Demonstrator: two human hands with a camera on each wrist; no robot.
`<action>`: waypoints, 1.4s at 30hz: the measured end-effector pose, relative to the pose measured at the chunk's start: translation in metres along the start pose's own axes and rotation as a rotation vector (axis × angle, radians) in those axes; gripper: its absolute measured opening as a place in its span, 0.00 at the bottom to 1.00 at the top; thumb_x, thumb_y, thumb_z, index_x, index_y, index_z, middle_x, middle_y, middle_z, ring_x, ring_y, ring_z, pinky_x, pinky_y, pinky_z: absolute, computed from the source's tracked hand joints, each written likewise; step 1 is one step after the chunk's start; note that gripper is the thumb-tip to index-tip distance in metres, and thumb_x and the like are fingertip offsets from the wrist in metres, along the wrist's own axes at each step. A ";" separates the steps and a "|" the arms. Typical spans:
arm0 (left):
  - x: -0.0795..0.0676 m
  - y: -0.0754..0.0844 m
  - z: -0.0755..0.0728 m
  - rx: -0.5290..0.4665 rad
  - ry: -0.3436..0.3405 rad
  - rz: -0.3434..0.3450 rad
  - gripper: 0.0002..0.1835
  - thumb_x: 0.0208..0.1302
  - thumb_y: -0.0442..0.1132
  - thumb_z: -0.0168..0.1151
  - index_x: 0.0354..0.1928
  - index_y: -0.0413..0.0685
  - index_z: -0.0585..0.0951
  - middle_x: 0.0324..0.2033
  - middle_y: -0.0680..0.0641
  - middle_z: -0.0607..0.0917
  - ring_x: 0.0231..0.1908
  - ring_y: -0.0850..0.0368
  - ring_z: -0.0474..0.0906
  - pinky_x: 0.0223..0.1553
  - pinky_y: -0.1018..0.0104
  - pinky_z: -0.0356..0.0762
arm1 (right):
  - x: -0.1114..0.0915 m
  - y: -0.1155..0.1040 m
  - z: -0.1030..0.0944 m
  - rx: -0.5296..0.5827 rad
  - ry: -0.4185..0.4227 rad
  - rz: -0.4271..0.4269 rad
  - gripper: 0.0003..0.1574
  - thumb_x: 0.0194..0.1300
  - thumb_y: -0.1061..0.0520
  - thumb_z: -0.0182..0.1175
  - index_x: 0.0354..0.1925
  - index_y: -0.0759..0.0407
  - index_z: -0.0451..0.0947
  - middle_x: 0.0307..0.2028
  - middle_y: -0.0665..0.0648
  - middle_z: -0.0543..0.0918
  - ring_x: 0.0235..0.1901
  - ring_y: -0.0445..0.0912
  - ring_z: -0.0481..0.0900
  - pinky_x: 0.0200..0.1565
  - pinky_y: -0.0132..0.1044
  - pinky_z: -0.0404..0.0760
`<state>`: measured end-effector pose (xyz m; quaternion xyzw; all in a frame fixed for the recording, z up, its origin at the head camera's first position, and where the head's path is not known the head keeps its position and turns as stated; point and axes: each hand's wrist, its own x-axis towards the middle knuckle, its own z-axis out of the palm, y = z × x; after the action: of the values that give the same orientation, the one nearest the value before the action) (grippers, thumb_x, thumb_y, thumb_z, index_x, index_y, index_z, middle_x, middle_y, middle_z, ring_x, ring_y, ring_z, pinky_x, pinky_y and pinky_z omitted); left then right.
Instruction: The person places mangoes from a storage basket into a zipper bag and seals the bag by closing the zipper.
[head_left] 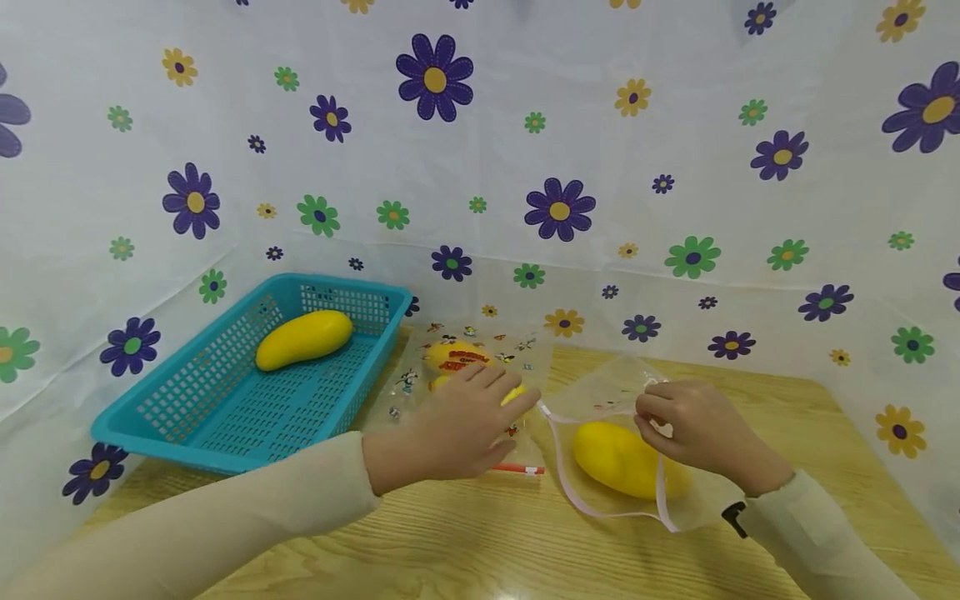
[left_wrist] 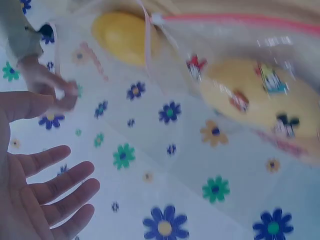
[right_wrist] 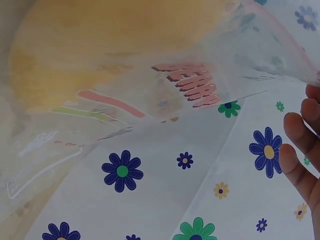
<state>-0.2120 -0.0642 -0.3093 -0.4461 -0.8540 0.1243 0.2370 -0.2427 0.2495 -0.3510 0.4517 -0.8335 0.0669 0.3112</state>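
A clear zip bag with a pink-white rim lies on the right with its mouth spread, a yellow mango inside. My right hand pinches that bag's edge between thumb and fingers; in the right wrist view, fingertips show at the right edge by the pink rim. My left hand hovers, fingers extended and holding nothing, over a second clear bag with cartoon prints and a red zip. Yellow mangoes in this bag are partly covered by the hand. The left wrist view shows its spread fingers.
A turquoise plastic basket stands at the left with one yellow mango in it. Everything is on a wooden table. A white flower-printed sheet hangs behind and at both sides.
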 end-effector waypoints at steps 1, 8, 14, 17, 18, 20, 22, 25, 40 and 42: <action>-0.001 -0.007 -0.002 0.011 0.020 -0.014 0.29 0.57 0.56 0.61 0.58 0.52 0.73 0.49 0.49 0.79 0.50 0.52 0.75 0.53 0.59 0.74 | 0.000 0.000 0.000 0.001 -0.002 -0.002 0.09 0.58 0.54 0.54 0.22 0.50 0.73 0.19 0.44 0.74 0.18 0.32 0.66 0.21 0.23 0.68; -0.008 -0.057 -0.015 0.025 0.075 -0.142 0.29 0.54 0.50 0.66 0.58 0.48 0.75 0.46 0.45 0.81 0.47 0.49 0.76 0.53 0.56 0.74 | 0.000 0.000 0.000 0.017 -0.023 0.009 0.09 0.57 0.55 0.56 0.21 0.49 0.71 0.18 0.43 0.72 0.18 0.31 0.62 0.21 0.22 0.65; -0.018 -0.100 -0.008 0.063 0.034 -0.256 0.26 0.56 0.49 0.64 0.55 0.45 0.76 0.44 0.42 0.81 0.46 0.46 0.77 0.51 0.53 0.76 | 0.000 -0.003 -0.001 0.028 -0.062 0.024 0.10 0.47 0.59 0.63 0.20 0.47 0.70 0.16 0.41 0.71 0.17 0.29 0.58 0.20 0.20 0.62; -0.026 -0.120 0.000 0.067 -0.007 -0.320 0.26 0.57 0.48 0.63 0.55 0.43 0.76 0.43 0.41 0.81 0.45 0.45 0.76 0.50 0.51 0.75 | -0.001 -0.004 -0.002 0.029 -0.070 0.024 0.12 0.46 0.60 0.63 0.19 0.47 0.69 0.16 0.40 0.70 0.18 0.29 0.57 0.20 0.20 0.60; -0.029 -0.126 0.003 0.063 -0.017 -0.342 0.26 0.58 0.48 0.63 0.55 0.42 0.76 0.43 0.41 0.81 0.45 0.45 0.76 0.50 0.51 0.75 | -0.001 -0.005 -0.003 0.030 -0.072 0.022 0.13 0.46 0.60 0.63 0.19 0.47 0.69 0.15 0.40 0.70 0.18 0.29 0.57 0.20 0.20 0.60; -0.035 -0.139 0.008 0.051 -0.042 -0.381 0.26 0.58 0.47 0.62 0.56 0.41 0.75 0.43 0.40 0.80 0.45 0.44 0.76 0.51 0.49 0.74 | -0.001 -0.005 -0.003 0.033 -0.076 0.022 0.13 0.47 0.60 0.64 0.18 0.46 0.69 0.15 0.40 0.68 0.18 0.29 0.56 0.20 0.20 0.59; -0.041 -0.151 0.013 0.036 -0.063 -0.415 0.25 0.59 0.47 0.61 0.56 0.40 0.75 0.44 0.38 0.80 0.46 0.42 0.75 0.51 0.47 0.73 | -0.002 -0.006 -0.004 0.035 -0.080 0.022 0.14 0.47 0.60 0.64 0.18 0.46 0.68 0.15 0.40 0.68 0.18 0.29 0.55 0.21 0.20 0.58; -0.049 -0.166 0.020 0.021 -0.104 -0.462 0.25 0.60 0.46 0.61 0.56 0.38 0.75 0.47 0.36 0.80 0.48 0.41 0.75 0.53 0.46 0.72 | -0.003 -0.006 -0.005 0.031 -0.088 0.027 0.14 0.48 0.59 0.63 0.17 0.46 0.68 0.14 0.40 0.67 0.18 0.29 0.55 0.21 0.20 0.57; -0.090 -0.220 0.056 -0.006 -0.275 -0.560 0.24 0.59 0.43 0.59 0.53 0.34 0.73 0.42 0.33 0.79 0.41 0.39 0.74 0.47 0.45 0.74 | -0.009 -0.016 -0.009 0.095 -0.175 0.011 0.14 0.46 0.58 0.63 0.19 0.44 0.67 0.16 0.39 0.68 0.19 0.28 0.56 0.22 0.20 0.59; -0.093 -0.226 0.060 -0.013 -0.284 -0.572 0.23 0.59 0.42 0.59 0.52 0.33 0.73 0.41 0.33 0.79 0.40 0.39 0.74 0.46 0.45 0.74 | -0.010 -0.017 -0.010 0.095 -0.184 0.005 0.14 0.45 0.59 0.63 0.19 0.45 0.67 0.16 0.39 0.68 0.19 0.28 0.56 0.22 0.20 0.60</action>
<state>-0.3561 -0.2700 -0.2919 -0.1677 -0.9701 0.1082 0.1382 -0.2202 0.2503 -0.3517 0.4681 -0.8555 0.0652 0.2115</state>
